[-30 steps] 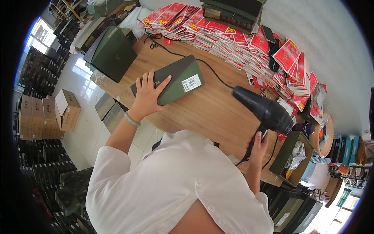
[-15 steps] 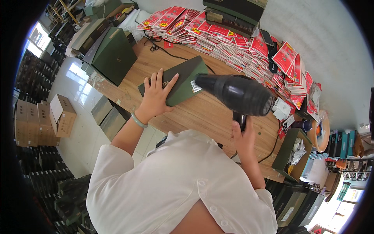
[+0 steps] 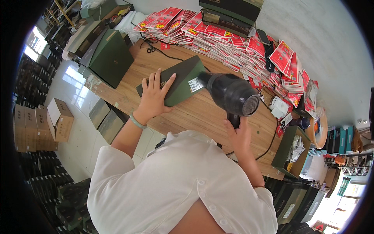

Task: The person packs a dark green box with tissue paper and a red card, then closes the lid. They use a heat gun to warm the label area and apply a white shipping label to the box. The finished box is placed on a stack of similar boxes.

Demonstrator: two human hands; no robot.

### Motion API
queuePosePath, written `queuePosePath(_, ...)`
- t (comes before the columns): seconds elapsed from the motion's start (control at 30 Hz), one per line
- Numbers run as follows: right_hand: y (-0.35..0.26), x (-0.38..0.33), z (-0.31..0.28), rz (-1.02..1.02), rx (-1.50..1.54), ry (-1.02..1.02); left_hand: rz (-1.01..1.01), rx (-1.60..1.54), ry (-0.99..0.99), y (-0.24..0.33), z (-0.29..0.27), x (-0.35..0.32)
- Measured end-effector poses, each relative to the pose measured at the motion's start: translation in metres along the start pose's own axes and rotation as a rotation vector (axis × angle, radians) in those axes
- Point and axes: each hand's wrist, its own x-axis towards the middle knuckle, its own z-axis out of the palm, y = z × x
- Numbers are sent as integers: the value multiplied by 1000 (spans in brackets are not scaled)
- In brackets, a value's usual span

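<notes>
Gripping the handle of the black hair dryer (image 3: 230, 93) in my right hand (image 3: 237, 136), fingers clenched round it, I have its nozzle end turned toward the dark green box (image 3: 177, 80) and its grilled back toward me. My left hand (image 3: 154, 97) lies flat and spread on the near half of that box, pressing it down on the wooden table (image 3: 202, 115); it grasps nothing, only holds the box steady. The box lies at a slant near the middle of the table, with a white label (image 3: 196, 84) at the corner closest to the dryer.

I judge this to be the heating step, warm air going over the box's surface, perhaps to tighten a wrap, though I cannot tell whether any film is on it. Next I would sweep the nozzle evenly along the top and keep my left fingers away from the air stream.

Farther off, stacks of red packets (image 3: 218, 33) line the back edge, and a larger green box (image 3: 111, 58) sits at the left corner.
</notes>
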Motion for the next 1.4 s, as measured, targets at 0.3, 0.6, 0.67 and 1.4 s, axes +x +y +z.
queuePosePath(0.3,11,-2,-1,6,113,-1,-3,4,39,-6,2,3)
queuePosePath(0.6,12,-9,-5,-61,32,-35,-6,15,176,-19,15,6)
queuePosePath(0.67,9,-13,-7,34,53,-59,-15,7,145,-19,14,6)
queuePosePath(1.4,27,-11,-2,23,92,-21,-3,-102,225,-26,17,6)
